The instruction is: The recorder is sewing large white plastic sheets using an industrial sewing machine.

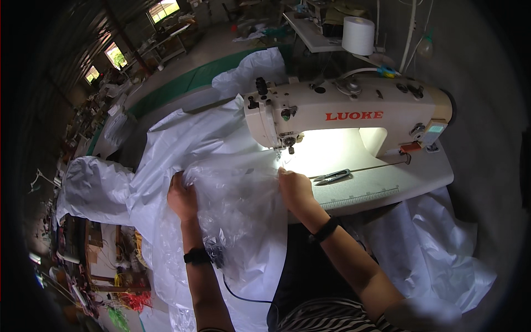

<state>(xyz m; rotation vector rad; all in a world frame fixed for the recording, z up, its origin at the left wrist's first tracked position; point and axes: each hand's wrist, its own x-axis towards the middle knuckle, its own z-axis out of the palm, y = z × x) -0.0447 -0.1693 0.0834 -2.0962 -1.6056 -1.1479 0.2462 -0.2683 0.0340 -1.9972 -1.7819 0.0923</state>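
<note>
A large white plastic sheet [182,130], with a clear, crinkled layer [232,193] over part of it, drapes across the left of the sewing machine [332,105] and down over my lap. My left hand [182,198] is closed on the sheet, fingers folded into it. Close by the lit needle and presser foot [280,154], my right hand [297,191] pinches the sheet's right edge; its fingertips are partly hidden. Thread snips [333,176] lie on the machine bed right of that hand, beside a printed ruler scale [359,197].
A white thread cone [358,36] stands behind the machine. More white sheeting [431,249] hangs at the lower right. A dark cable [246,299] runs from near my left wrist across my lap. Colored strands [133,301] and clutter fill the lower left.
</note>
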